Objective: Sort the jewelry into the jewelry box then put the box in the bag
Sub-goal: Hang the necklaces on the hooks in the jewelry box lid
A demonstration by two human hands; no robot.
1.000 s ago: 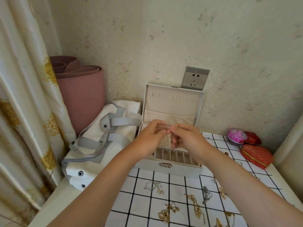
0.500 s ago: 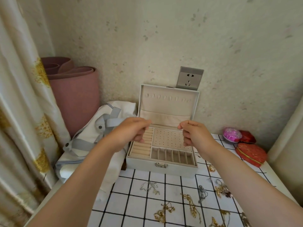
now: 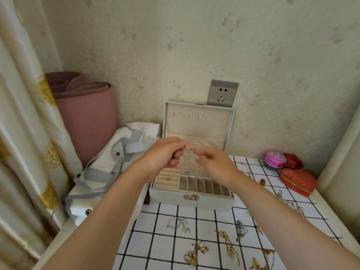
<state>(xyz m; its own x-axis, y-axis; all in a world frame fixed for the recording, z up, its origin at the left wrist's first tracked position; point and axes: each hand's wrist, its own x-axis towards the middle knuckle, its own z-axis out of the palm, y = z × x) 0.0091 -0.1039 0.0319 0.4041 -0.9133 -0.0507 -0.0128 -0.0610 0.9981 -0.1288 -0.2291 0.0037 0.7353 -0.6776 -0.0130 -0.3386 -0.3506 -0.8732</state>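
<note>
The grey jewelry box (image 3: 169,197) stands open against the wall, its lid (image 3: 196,121) upright. A small ring (image 3: 168,179) sits in its left ring rolls. Above the box, my left hand (image 3: 165,156) and my right hand (image 3: 214,164) hover close together, each with fingertips pinched on a very thin chain that barely shows. The white bag (image 3: 105,164) with grey straps lies left of the box. Loose pieces lie on the checked cloth (image 3: 155,240) in front: a silver chain (image 3: 177,225), a gold chain (image 3: 194,254), another gold chain (image 3: 228,244).
A red heart-shaped box (image 3: 298,182), a pink box (image 3: 274,158) and a second red box (image 3: 293,160) sit at the back right. A rolled pink mat (image 3: 87,121) and a curtain (image 3: 23,133) stand at the left. A wall socket (image 3: 223,93) is behind the lid.
My hands were pinched together, spread apart over the box half a second ago, and have now come closer again, a little lower over the box.
</note>
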